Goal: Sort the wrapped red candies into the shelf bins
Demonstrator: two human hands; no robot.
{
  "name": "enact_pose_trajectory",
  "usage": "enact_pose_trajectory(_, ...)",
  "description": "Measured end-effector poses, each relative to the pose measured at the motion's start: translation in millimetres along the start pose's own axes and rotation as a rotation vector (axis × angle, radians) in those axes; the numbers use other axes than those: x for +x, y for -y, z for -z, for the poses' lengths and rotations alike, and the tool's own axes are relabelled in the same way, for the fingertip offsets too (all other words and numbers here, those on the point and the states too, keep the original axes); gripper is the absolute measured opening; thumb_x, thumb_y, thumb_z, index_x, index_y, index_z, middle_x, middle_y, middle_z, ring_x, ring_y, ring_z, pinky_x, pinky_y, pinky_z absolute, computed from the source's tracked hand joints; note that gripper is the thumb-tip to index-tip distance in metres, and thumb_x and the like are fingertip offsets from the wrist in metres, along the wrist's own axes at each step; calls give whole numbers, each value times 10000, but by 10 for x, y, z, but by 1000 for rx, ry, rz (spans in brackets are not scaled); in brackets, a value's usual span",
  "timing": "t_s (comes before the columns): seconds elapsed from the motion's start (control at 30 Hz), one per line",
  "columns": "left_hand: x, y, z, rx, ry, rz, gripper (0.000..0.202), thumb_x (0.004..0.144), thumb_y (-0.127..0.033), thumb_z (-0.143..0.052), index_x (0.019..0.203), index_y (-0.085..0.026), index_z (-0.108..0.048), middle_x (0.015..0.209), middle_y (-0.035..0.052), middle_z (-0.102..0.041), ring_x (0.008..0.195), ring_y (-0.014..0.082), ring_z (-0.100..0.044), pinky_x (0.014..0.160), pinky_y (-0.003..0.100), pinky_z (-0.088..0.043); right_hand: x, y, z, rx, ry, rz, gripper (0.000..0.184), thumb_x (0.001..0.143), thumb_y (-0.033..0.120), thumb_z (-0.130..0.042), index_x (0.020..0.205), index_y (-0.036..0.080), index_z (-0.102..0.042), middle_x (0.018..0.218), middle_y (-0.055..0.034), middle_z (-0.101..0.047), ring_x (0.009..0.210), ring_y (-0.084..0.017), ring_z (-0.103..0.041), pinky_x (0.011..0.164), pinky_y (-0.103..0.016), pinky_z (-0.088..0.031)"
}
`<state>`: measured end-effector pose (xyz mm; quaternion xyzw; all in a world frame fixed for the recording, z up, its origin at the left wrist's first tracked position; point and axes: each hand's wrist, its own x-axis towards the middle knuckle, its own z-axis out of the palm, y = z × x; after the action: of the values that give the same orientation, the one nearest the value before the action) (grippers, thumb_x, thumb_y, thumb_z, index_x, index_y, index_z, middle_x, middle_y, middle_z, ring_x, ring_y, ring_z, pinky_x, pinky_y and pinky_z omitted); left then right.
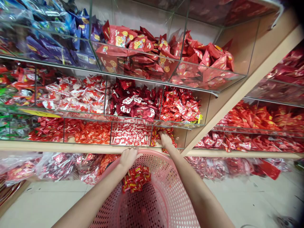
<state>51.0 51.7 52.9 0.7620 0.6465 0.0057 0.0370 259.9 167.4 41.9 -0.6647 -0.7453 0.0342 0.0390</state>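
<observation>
My left hand (129,157) is closed over the far rim of a pink perforated plastic basket (175,190). Inside that basket, toward its far left wall, lies a small pile of red wrapped candies (136,179) with yellow lettering. My right hand (165,139) reaches past the rim into the lowest shelf bin, among similar red and yellow candies (155,134). Its fingertips are down in the candies, so whether they grip any is hidden. Just left of that bin is one of pink-and-white wrapped candies (130,134).
Above, clear-fronted shelves hold red orange-print packets (140,41), dark red packets (135,98) and small red candies (181,104). A slanting wooden divider (228,95) stands right of my right hand. Bagged candies (57,166) lie under the bottom shelf, above a tiled floor (237,193).
</observation>
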Motion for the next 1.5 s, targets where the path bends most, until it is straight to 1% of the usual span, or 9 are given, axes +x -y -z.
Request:
enact_pose_trajectory(0.23, 10, -9, -28, -8, -36, -16, 516, 873, -519, -310, 1043, -123, -593, 830, 154, -688, 852, 265, -662, 694, 323, -487, -29, -137, -14, 131, -46, -25, 240, 858, 273, -455, 1028, 201, -607, 955, -115, -661, 861, -199, -617, 689, -262, -394)
enact_pose_trajectory(0.4, 0, -15, -12, 17, -26, -13, 498, 871, -512, -331, 1052, -129, -592, 814, 143, -686, 858, 266, -661, 695, 313, -487, -37, -222, 4, 466, -178, -50, 272, 838, 313, -459, 928, 172, -673, 849, -95, -693, 789, -188, -619, 701, -252, -404)
enact_pose_trajectory(0.53, -6, -22, 8, 16, -13, -2, 494, 869, -516, -337, 1072, -138, -581, 851, 138, -685, 863, 253, -657, 700, 298, -480, -221, -160, 120, 844, -301, -52, 386, 797, 440, -476, 953, 133, -650, 774, -80, -673, 670, -177, -585, 642, -271, -433)
enact_pose_trajectory(0.67, -7, -44, 12, -4, -25, -10, 508, 867, -527, -336, 1059, -127, -584, 863, 144, -685, 870, 256, -652, 701, 303, -475, -625, 78, 194, 1235, -187, 3, 436, 728, 472, -576, 1047, 176, -552, 691, -13, -613, 587, -131, -536, 570, -251, -443)
enact_pose_trajectory(0.77, -15, -61, 12, -16, -33, -17, 473, 869, -507, -359, 1067, -141, -584, 876, 138, -686, 870, 246, -652, 707, 295, -470, -909, 277, 110, 1342, -36, 53, 389, 681, 436, -653, 967, 195, -549, 604, 40, -546, 518, -99, -486, 526, -226, -419)
enact_pose_trajectory(0.97, -40, -44, 56, -71, -24, -57, 465, 870, -519, -345, 1049, -160, -581, 858, 122, -690, 872, 233, -651, 716, 292, -461, -1186, 502, -297, 1343, 373, 57, 356, 602, 474, -711, 760, 191, -564, 556, 55, -545, 484, -86, -489, 497, -218, -405)
enact_pose_trajectory(1.17, -21, -66, 105, -84, 27, -52, 404, 872, -478, -380, 1028, -168, -587, 868, 118, -685, 895, 226, -645, 745, 289, -452, -1273, 704, -544, 1309, 465, 89, 332, 615, 479, -708, 720, 189, -585, 532, 53, -545, 493, -99, -517, 502, -218, -408)
enact_pose_trajectory(1.27, -14, -80, 101, -72, 35, -37, 419, 873, -481, -371, 1046, -163, -582, 874, 125, -682, 905, 231, -642, 749, 296, -454, -1259, 809, -591, 1227, 416, 135, 272, 668, 434, -686, 765, 191, -613, 564, 43, -568, 527, -107, -539, 529, -217, -415)
enact_pose_trajectory(1.5, -28, -91, 119, -46, 38, -40, 407, 884, -458, -355, 1038, -163, -591, 922, 128, -681, 914, 235, -637, 742, 299, -461, -1283, 864, -510, 702, 92, 247, 124, 729, 238, -631, 844, 192, -632, 683, 15, -616, 628, -117, -543, 576, -203, -358)
